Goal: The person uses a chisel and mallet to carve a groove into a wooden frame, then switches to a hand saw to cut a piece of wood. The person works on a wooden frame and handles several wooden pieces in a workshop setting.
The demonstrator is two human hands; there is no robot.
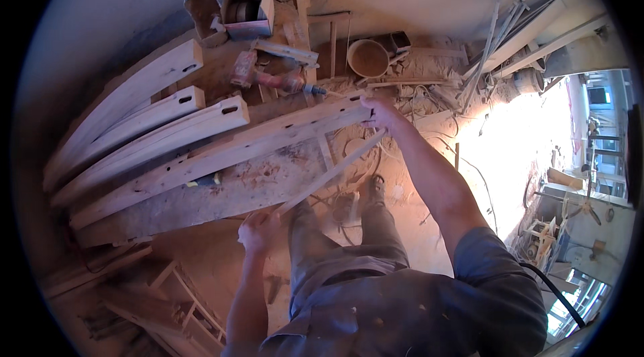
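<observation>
My left hand is closed around the near end of a thin wooden strip, which slants up to the right, apart from the bench. The strip's far end passes close under my right hand; whether that hand touches it I cannot tell. My right fingers are closed on the right end of a long wooden beam with several slots along its face. The beam lies across a dusty workbench. Behind it rest several curved wooden pieces, each with a slot in its end.
A red cordless drill lies behind the beam. Further back stand an open box and a round bucket. Boards lean at the far right. Cables cross the sawdust-covered floor. A wooden frame stands at lower left.
</observation>
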